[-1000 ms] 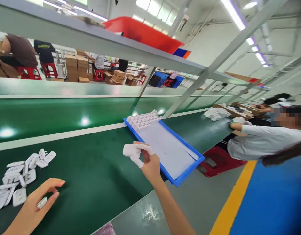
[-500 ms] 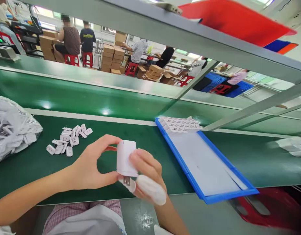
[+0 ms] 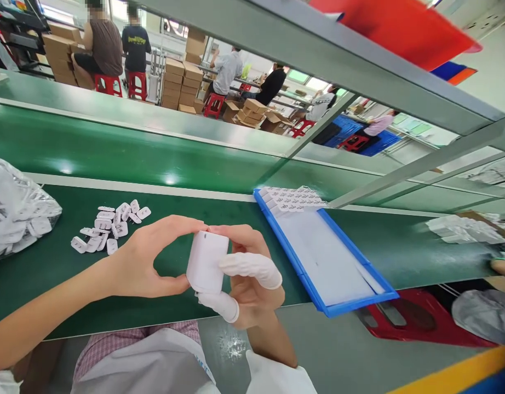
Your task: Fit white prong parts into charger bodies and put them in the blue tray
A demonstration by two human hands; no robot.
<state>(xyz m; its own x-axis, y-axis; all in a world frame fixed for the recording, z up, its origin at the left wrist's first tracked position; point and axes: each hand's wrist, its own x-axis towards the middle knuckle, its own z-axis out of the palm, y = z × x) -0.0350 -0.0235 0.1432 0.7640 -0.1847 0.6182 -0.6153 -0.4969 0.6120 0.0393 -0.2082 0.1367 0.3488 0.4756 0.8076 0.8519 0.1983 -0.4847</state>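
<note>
A white charger block is held above the green belt between both my hands. My left hand pinches its left side with thumb and forefinger. My right hand, wearing white finger cots on two fingers, grips its right side and underside. A scatter of small white plug plates lies on the belt to the left. A blue tray with a white sheet lies to the right, with several white chargers in rows at its far end.
A clear bag of white parts sits at the left edge. A grey shelf with a red bin runs overhead. Another person's hand shows at the right edge beside white parts. Several seated people and cardboard boxes fill the background.
My left hand left the belt and joined the right hand on the charger. The charger has since tilted, prongs now hidden, and the view has shifted slightly left.
</note>
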